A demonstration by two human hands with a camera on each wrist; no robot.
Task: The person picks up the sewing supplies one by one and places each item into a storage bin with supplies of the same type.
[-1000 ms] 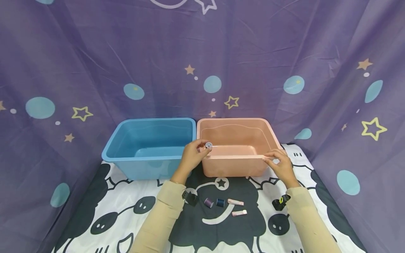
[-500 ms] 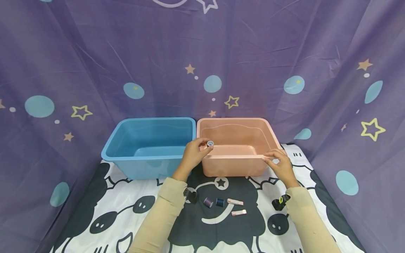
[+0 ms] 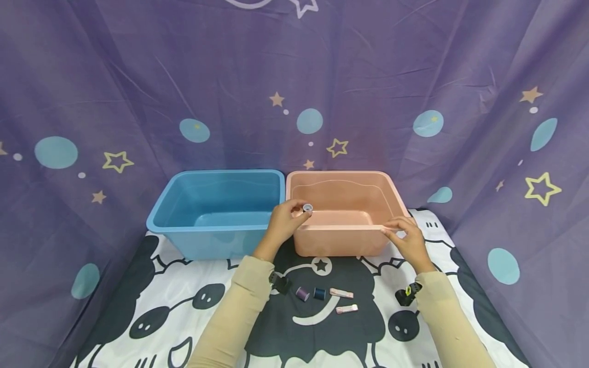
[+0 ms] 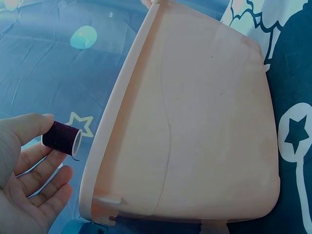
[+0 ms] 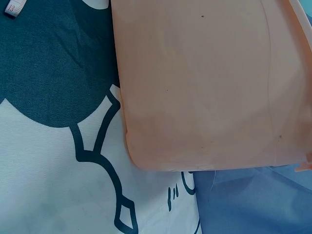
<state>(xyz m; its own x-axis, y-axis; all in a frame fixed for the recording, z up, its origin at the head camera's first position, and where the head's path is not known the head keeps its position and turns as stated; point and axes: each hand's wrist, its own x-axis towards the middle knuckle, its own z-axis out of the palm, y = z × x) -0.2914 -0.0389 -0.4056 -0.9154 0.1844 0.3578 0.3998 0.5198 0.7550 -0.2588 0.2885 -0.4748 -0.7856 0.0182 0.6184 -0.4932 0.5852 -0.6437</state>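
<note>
My left hand [image 3: 282,222] pinches a spool of dark thread [image 4: 61,137] between thumb and fingers. The spool [image 3: 308,208] is held above the near left part of the pink tub [image 3: 342,242], its white end facing up. At the tub's near right corner, my right hand [image 3: 409,243] holds the rim, fingers over the top and thumb at the front. The right wrist view shows the tub's outer wall [image 5: 204,87] but not the hand. On the cloth lie a purple thread spool [image 3: 302,294] and a navy thread spool [image 3: 319,294].
A blue tub [image 3: 221,243] stands left of the pink one, their rims nearly touching. Two small pale pink strips [image 3: 341,293] lie right of the spools; one end [image 5: 14,7] shows printed marks. A purple curtain [image 3: 368,66] hangs behind.
My left hand has shifted slightly right and up, carrying the spool a little farther over the pink tub. The right hand has stayed at the rim.
</note>
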